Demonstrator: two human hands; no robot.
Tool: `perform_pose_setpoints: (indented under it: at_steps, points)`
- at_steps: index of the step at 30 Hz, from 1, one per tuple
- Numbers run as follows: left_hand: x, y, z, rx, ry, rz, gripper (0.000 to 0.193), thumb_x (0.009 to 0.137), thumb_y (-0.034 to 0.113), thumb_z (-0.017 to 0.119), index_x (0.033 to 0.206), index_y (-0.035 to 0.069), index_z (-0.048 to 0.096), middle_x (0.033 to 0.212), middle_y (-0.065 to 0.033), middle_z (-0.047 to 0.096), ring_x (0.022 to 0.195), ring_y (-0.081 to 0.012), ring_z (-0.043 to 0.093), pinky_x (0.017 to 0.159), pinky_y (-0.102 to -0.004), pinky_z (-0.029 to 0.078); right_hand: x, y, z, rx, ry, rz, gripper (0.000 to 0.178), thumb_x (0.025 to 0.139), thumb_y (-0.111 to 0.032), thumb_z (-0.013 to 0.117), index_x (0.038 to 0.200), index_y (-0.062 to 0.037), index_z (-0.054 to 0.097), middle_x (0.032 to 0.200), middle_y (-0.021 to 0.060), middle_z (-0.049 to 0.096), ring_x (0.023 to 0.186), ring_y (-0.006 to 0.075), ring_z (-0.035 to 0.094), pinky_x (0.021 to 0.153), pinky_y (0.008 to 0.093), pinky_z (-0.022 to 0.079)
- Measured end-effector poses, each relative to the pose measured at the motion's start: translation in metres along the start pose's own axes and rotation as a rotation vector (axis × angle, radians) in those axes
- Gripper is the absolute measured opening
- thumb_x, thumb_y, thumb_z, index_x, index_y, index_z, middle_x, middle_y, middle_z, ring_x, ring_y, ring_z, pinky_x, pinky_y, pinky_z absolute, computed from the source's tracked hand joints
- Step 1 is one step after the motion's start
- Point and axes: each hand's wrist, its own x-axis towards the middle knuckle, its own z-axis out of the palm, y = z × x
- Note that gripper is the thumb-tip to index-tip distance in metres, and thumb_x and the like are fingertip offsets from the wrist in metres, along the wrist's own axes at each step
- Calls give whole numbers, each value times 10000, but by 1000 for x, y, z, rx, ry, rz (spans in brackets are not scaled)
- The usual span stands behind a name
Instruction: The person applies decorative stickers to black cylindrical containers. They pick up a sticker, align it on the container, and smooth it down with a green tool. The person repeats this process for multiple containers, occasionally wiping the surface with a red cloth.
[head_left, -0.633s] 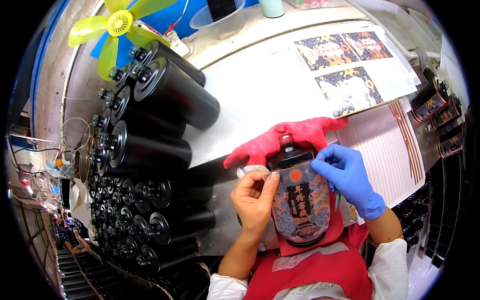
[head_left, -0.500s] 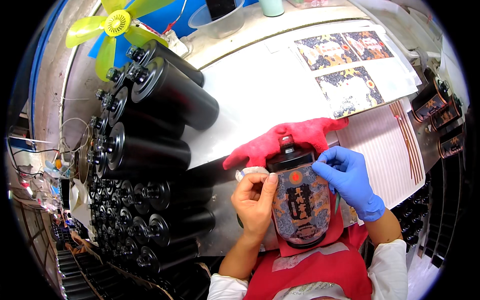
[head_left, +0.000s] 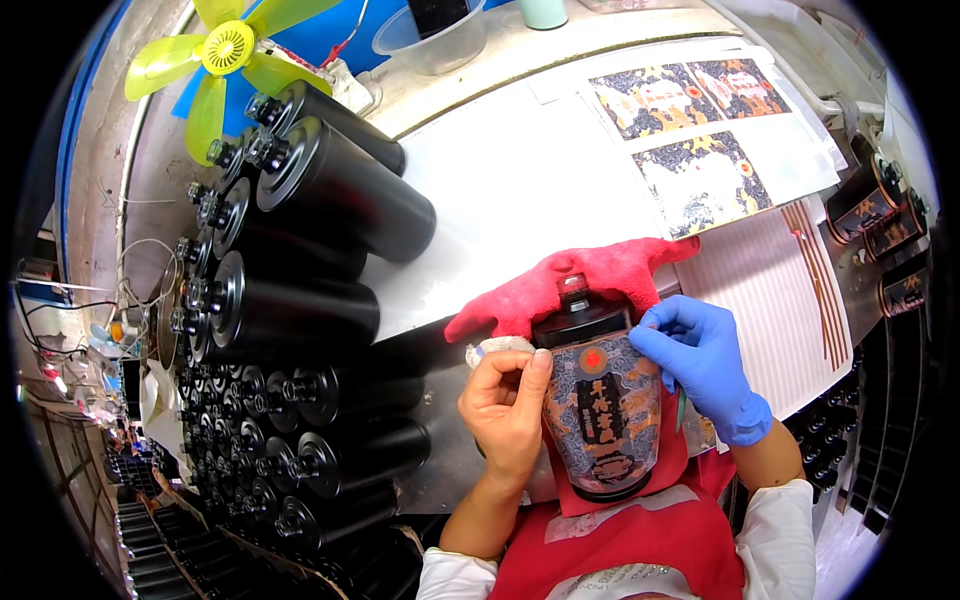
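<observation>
A black bottle (head_left: pixel 583 322) lies tilted toward my lap on a red cloth, its clear-topped neck pointing away. Over its front lies a patterned decal sheet (head_left: pixel 603 415) with grey-blue and orange ornament, dark lettering and a red round seal. My left hand (head_left: pixel 508 405), bare, pinches the sheet's upper left corner between thumb and forefinger. At the upper right corner, my right hand (head_left: pixel 695 365), in a blue glove, pinches the sheet too. A thin green tool (head_left: pixel 681 410) sticks out below the gloved fingers; how it is held is hidden. Something white (head_left: pixel 497 349) shows behind my left fingers.
Several plain black bottles (head_left: pixel 345 190) stand close on my left, more below them. A red towel (head_left: pixel 580 262) lies beyond the bottle. Printed decal sheets (head_left: pixel 700 180) and a ridged white tray (head_left: pixel 760 300) with thin brown sticks lie at right. A yellow-green fan (head_left: pixel 228 48) is at far left.
The decal sheet's top edge has tightened and its sides have drawn straighter between my hands. Both hands keep their pinch, with only slight shifts; the view has moved a little.
</observation>
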Motion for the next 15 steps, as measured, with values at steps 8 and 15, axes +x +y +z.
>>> perform_pose_setpoints:
  at_steps: [8, 15]
  points:
    - [4, -2, 1, -8, -7, -9, 73, 844, 8, 659, 807, -7, 598, 723, 3, 586, 612, -25, 510, 529, -157, 390, 7, 6, -1, 5, -12, 0, 122, 822, -111, 688, 861, -8, 634, 683, 5, 607, 509, 17, 497, 429, 160, 378]
    - [3, 1, -5, -31, -62, -76, 81, 850, 28, 659, 816, -12, 598, 743, -5, 588, 632, -41, 523, 552, -167, 407, 4, 6, 0, 54, -18, 34, 142, 830, -122, 683, 894, -12, 619, 683, 2, 605, 498, 17, 485, 417, 165, 370]
